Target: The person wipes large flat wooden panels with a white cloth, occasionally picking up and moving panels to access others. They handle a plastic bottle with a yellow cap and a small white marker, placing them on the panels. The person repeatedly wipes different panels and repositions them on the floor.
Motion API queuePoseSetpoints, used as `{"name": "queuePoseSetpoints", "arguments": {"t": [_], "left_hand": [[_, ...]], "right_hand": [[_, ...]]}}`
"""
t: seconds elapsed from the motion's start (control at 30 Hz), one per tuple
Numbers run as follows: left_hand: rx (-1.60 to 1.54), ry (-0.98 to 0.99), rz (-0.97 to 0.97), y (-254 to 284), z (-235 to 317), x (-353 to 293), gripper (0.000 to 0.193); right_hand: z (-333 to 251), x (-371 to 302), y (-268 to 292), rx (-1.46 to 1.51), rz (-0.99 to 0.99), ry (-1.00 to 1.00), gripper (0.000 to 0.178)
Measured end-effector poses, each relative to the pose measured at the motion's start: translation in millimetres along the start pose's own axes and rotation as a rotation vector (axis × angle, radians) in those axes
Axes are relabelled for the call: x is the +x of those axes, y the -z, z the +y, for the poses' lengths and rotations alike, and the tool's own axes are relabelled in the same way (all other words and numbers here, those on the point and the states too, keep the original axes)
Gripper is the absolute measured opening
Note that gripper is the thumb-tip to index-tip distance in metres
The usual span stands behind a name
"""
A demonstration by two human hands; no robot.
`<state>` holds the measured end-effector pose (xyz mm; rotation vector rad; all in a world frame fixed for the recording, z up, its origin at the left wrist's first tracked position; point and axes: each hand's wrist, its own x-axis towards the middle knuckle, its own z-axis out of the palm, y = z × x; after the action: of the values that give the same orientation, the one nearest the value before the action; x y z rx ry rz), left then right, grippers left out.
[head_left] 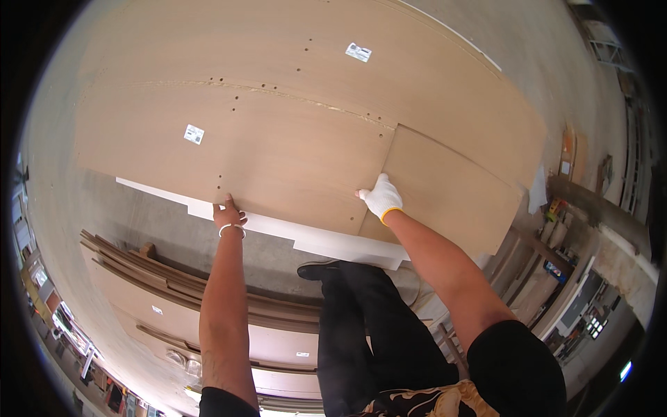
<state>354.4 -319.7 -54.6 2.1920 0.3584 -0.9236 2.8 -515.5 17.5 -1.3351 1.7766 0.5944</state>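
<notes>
A flat brown panel (299,153) with small drilled holes and a white label lies on a stack of similar boards in front of me. My left hand (229,213), bare with a white band at the wrist, grips the panel's near edge, one digit on top and the others partly hidden. My right hand (381,197) wears a white knit glove with a yellow cuff. It is closed at the panel's right end, with one fingertip over the top face. To its right, another brown board (445,187) shows, seemingly at a lower level. White board edges (326,244) stick out beneath.
Beyond a ragged seam lies another labelled brown panel (431,90). More boards (187,295) are stacked low at my near left, across a strip of concrete floor (156,215). At right stand a beam (590,205) and wooden framing. My shoe (316,270) is near the stack.
</notes>
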Motion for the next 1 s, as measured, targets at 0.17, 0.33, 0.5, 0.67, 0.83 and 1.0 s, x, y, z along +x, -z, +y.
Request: {"name": "queuePoseSetpoints", "arguments": {"t": [0.17, 0.33, 0.5, 0.67, 0.83, 1.0], "left_hand": [[-0.028, 0.055, 0.034, -4.6, 3.9, -10.9, 0.063], [-0.142, 0.031, 0.062, -17.2, -10.8, -21.6, 0.077], [-0.148, -0.022, 0.049, -24.4, -31.4, -23.3, 0.077], [0.123, -0.103, 0.137, -24.4, -27.7, -23.6, 0.076], [0.284, -0.049, 0.039, -13.5, -16.7, -28.0, 0.087], [0.322, -0.008, -0.138, -6.5, -19.2, -30.2, 0.099]], "right_hand": [[7.5, 7.9, -13.4, -0.026, 0.019, 0.004, 0.068], [35.0, 25.5, -27.1, -0.007, 0.099, 0.056, 0.056], [53.6, 37.6, -24.7, 0.215, -0.063, 0.061, 0.047], [45.0, 32.7, -17.5, 0.216, -0.113, 0.035, 0.046], [43.5, 27.6, -24.6, 0.210, -0.197, -0.039, 0.046], [61.8, 32.6, -43.1, 0.397, -0.158, -0.024, 0.048]]}}
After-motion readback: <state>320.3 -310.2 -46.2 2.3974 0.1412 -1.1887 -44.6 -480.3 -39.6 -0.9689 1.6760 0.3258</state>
